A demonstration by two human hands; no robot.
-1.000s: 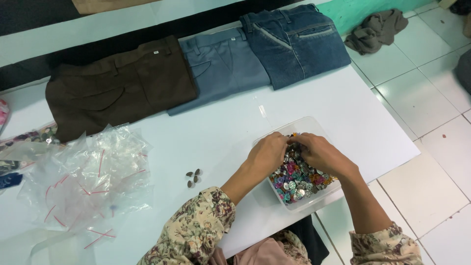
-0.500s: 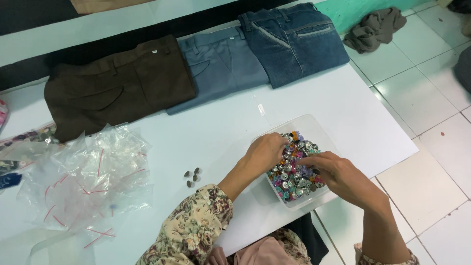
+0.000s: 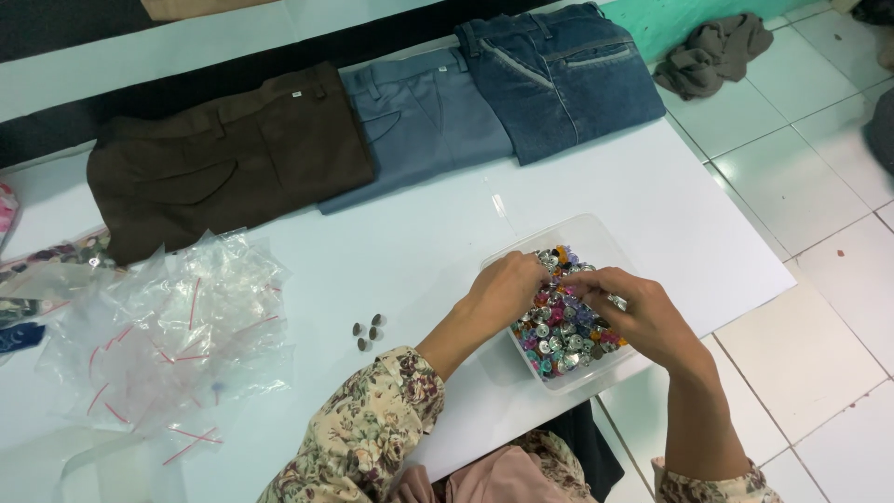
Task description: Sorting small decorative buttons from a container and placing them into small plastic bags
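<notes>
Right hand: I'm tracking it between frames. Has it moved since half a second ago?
Yes. The right hand has come back up and leftward over the clear tub of buttons, closer to the left hand.

Both hands (image 3: pixel 507 289) (image 3: pixel 638 312) crowd the button tub (image 3: pixel 596 237), filling its opening; bare table (image 3: pixel 643 200) lies open beyond them, small metal buttons (image 3: pixel 366 332) and plastic bags (image 3: pixel 177 326) block the left

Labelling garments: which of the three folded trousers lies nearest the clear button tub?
The dark blue denim pair, rightmost on the white table; the grey-blue pair and dark brown pair lie further left of the clear plastic tub.
</notes>
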